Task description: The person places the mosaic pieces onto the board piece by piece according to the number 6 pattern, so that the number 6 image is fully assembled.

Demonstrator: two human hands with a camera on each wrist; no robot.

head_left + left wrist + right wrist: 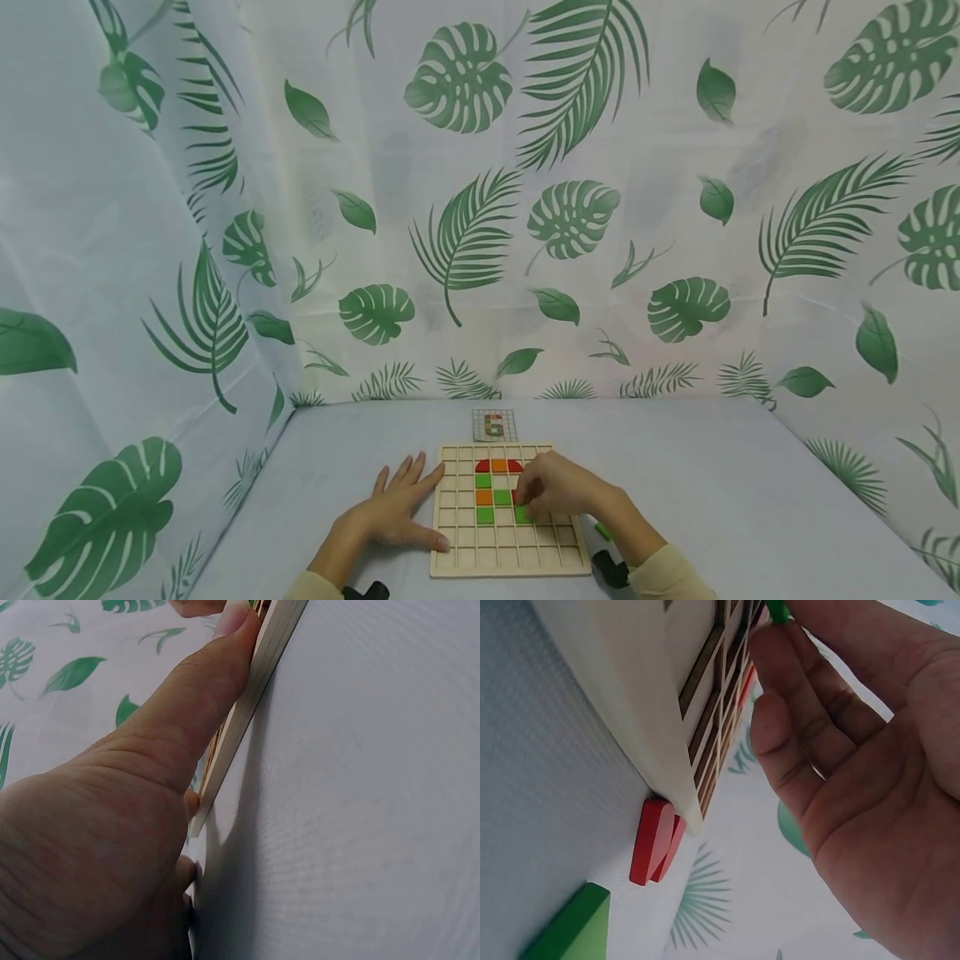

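A wooden grid board point(457, 562) lies on the table, with red, orange and green pieces set in its cells. My left hand point(393, 506) rests at the board's left side, fingers spread and thumb on the edge; the left wrist view shows that thumb point(202, 690) against the wooden rim. Over the right half of the board, my right hand point(558, 485) pinches a green tile point(522, 515) at a cell. In the right wrist view the green tile point(776, 609) shows between the fingertips, mostly cut off by the frame. The right hand hides some cells.
A small pattern card point(494, 426) with a coloured figure lies behind the board. On the right, a loose green block point(603, 531) sits beside the board under the right forearm. Red pieces point(652, 841) lie against the board's side. Leaf-printed cloth point(465, 250) hangs behind.
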